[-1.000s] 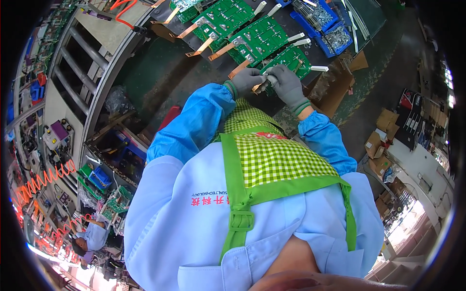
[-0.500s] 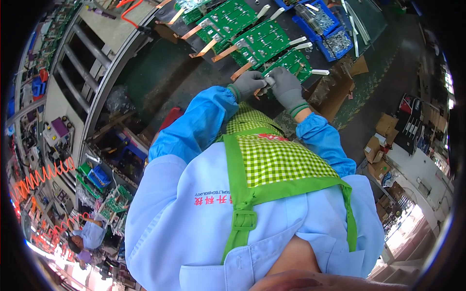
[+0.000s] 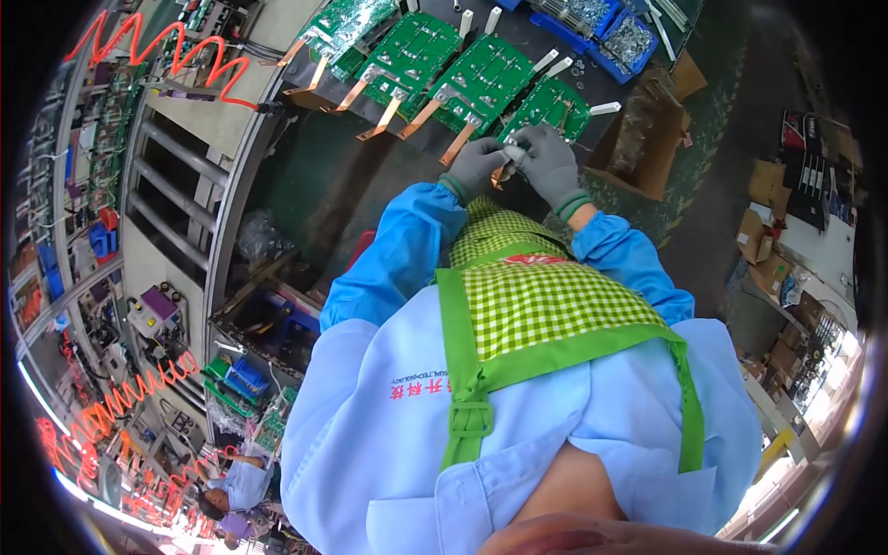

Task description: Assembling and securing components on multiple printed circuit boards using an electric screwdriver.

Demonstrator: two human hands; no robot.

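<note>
Both my hands wear grey knitted gloves and meet at the near edge of the rightmost green circuit board (image 3: 559, 106). My left hand (image 3: 475, 165) is closed, its fingertips beside a copper strip (image 3: 498, 178) that sticks out below them. Bent fingers of my right hand (image 3: 548, 166) press close to the left fingertips and overlap the board's near corner. Whatever sits between the fingertips is too small and covered to make out. Left of them lie another green circuit board (image 3: 490, 79) with copper strips at its near end and white strips at its far end, and several like it.
Blue bins (image 3: 626, 44) of small metal parts stand on the dark table (image 3: 319, 100), beyond the boards at the right. An open cardboard box (image 3: 638, 148) is right of my right hand. A metal frame with rollers (image 3: 185, 154) stands at left, near an orange coiled hose (image 3: 199, 46).
The whole view has turned, so the boards and bins sit farther left and higher in the picture. My hands stay together at the same board's near edge, with their fingers slightly shifted.
</note>
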